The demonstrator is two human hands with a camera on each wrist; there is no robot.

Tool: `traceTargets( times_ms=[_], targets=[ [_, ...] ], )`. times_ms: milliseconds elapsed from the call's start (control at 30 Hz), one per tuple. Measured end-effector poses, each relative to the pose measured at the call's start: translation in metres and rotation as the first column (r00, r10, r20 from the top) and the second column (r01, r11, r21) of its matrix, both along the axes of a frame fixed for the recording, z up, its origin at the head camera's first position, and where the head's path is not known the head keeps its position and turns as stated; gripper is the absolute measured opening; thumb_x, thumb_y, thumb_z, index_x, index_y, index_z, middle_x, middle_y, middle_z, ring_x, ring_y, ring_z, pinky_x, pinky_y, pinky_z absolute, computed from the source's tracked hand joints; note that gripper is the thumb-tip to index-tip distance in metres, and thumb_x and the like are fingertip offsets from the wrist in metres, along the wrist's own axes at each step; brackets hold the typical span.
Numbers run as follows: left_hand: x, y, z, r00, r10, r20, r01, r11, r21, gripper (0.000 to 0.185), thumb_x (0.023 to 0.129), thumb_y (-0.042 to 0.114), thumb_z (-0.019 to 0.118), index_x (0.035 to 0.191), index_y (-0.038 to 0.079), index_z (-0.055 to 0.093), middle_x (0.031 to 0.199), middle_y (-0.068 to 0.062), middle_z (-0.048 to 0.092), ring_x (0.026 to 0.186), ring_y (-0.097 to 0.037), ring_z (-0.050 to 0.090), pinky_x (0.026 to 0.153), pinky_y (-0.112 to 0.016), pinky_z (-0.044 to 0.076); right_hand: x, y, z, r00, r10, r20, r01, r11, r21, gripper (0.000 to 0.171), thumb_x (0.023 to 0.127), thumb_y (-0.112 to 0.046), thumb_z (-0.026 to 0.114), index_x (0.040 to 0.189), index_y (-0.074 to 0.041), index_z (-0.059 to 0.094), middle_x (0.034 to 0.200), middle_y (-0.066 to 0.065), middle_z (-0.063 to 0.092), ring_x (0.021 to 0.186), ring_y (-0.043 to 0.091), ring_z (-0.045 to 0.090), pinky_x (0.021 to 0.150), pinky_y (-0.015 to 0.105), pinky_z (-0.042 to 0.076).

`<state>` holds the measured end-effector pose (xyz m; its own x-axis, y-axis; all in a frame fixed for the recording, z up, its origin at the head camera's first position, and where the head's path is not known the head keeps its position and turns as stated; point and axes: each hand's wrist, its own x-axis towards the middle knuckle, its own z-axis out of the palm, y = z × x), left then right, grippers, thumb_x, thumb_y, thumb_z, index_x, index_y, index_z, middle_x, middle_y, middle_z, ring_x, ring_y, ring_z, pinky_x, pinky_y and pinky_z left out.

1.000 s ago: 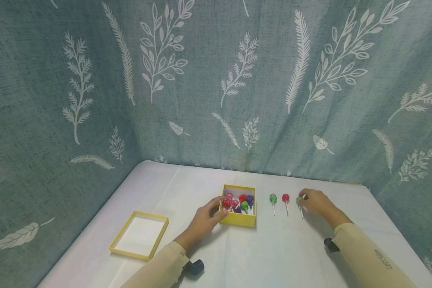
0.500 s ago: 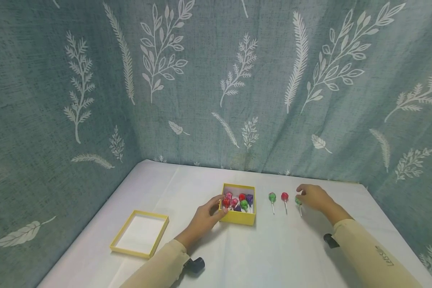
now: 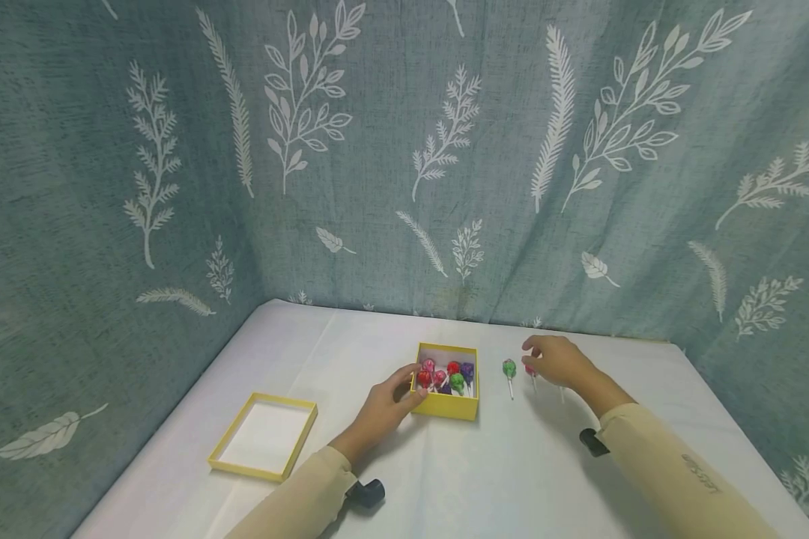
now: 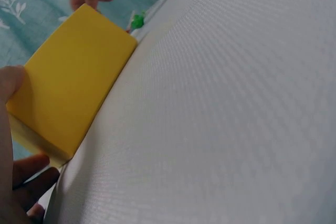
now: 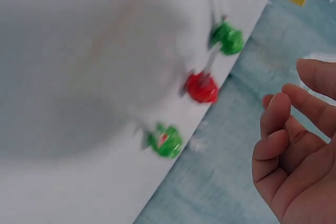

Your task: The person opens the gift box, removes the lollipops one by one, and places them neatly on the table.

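Note:
My left hand (image 3: 380, 408) holds the near left corner of a yellow box (image 3: 448, 408), its thumb on the front wall (image 4: 79, 77) and its fingers at the left side. Several wrapped lollipops (image 3: 457, 380) in red, pink, green and purple lie inside. To the box's right, three more lie in a row: a green lollipop (image 3: 508, 367), a red lollipop (image 3: 530, 370) and another green lollipop (image 5: 165, 140), whose head is hidden by my right hand in the head view. My right hand (image 3: 558, 364) hovers over the red one with loosely bent fingers, holding nothing.
A shallow yellow-rimmed lid (image 3: 246, 471) with a white inside lies on the left of the white table (image 3: 485, 479). Blue-green leaf-patterned curtain (image 3: 377, 187) stands behind the table and along its left side.
My right hand has left the rightmost green lollipop and moved left, over the red one. That green lollipop stays on the table. My left hand keeps its place on the box.

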<state>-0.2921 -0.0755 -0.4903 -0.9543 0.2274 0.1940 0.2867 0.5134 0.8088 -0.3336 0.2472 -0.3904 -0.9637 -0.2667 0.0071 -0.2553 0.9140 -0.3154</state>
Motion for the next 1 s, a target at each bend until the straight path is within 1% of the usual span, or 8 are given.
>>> traceTargets(
  times_ms=[167,267,367,600,700,833,1000],
  targets=[
    [-0.002,0.001,0.001,1.000,0.004,-0.012,-0.005,1.000,-0.015,0.055,0.083,0.050,0.053,0.133,0.033,0.038,0.135,0.009,0.038,0.120,-0.021,0.040,0.098,-0.048,0.030,-0.002,-0.019,0.004,1.000,-0.007,0.026,0.007,1.000,-0.006,0.034,0.086,-0.030,0.056,0.113,-0.009,0.058,0.091,0.002,0.059,0.077,0.016,0.056,0.067,0.039,0.046],
    [-0.002,0.001,0.001,1.000,0.002,-0.021,-0.003,1.000,-0.020,0.054,0.083,0.049,0.054,0.133,0.033,0.039,0.135,0.008,0.039,0.121,-0.022,0.039,0.098,-0.049,0.029,-0.001,-0.031,0.006,1.000,0.009,0.014,-0.009,1.000,-0.008,0.033,0.086,-0.030,0.057,0.112,-0.010,0.058,0.092,0.001,0.059,0.080,0.017,0.055,0.068,0.038,0.047],
    [-0.002,0.001,0.002,1.000,0.005,-0.021,-0.005,1.000,-0.022,0.054,0.083,0.049,0.054,0.132,0.033,0.039,0.135,0.008,0.039,0.122,-0.022,0.039,0.098,-0.050,0.028,-0.001,-0.043,0.007,1.000,0.021,0.013,-0.021,0.999,-0.024,0.032,0.086,-0.030,0.057,0.112,-0.012,0.059,0.090,0.000,0.059,0.077,0.014,0.055,0.067,0.036,0.047],
    [-0.002,-0.002,0.002,1.000,0.009,-0.010,-0.009,1.000,-0.019,0.054,0.083,0.050,0.054,0.132,0.036,0.038,0.135,0.008,0.039,0.120,-0.023,0.040,0.097,-0.050,0.029,-0.002,-0.072,0.008,0.999,0.043,0.009,-0.042,0.997,-0.060,0.026,0.086,-0.029,0.058,0.108,-0.016,0.060,0.089,-0.002,0.060,0.079,0.014,0.056,0.068,0.035,0.048],
    [-0.002,-0.002,0.001,1.000,0.020,-0.005,-0.020,1.000,-0.013,0.053,0.083,0.049,0.055,0.132,0.036,0.039,0.135,0.008,0.039,0.120,-0.023,0.041,0.097,-0.051,0.028,-0.001,-0.085,0.006,0.998,0.061,0.003,-0.061,0.996,-0.067,0.024,0.085,-0.028,0.059,0.106,-0.017,0.061,0.088,-0.003,0.060,0.079,0.014,0.056,0.068,0.035,0.048],
    [-0.001,-0.002,0.000,0.999,0.032,0.007,-0.032,0.999,-0.018,0.054,0.082,0.051,0.055,0.131,0.037,0.039,0.134,0.010,0.040,0.121,-0.023,0.040,0.097,-0.053,0.028,0.000,-0.100,0.002,0.996,0.093,0.009,-0.093,0.993,-0.072,0.025,0.085,-0.028,0.058,0.107,-0.016,0.062,0.089,-0.003,0.061,0.081,0.014,0.057,0.071,0.036,0.048],
    [-0.001,0.002,-0.001,1.000,0.017,0.009,-0.017,1.000,-0.026,0.053,0.083,0.051,0.053,0.132,0.037,0.038,0.134,0.011,0.039,0.121,-0.023,0.040,0.096,-0.054,0.029,0.001,-0.114,-0.004,0.994,0.109,0.024,-0.106,0.991,-0.080,0.028,0.085,-0.029,0.059,0.109,-0.015,0.062,0.090,-0.004,0.062,0.080,0.012,0.058,0.072,0.034,0.049]
  ],
)
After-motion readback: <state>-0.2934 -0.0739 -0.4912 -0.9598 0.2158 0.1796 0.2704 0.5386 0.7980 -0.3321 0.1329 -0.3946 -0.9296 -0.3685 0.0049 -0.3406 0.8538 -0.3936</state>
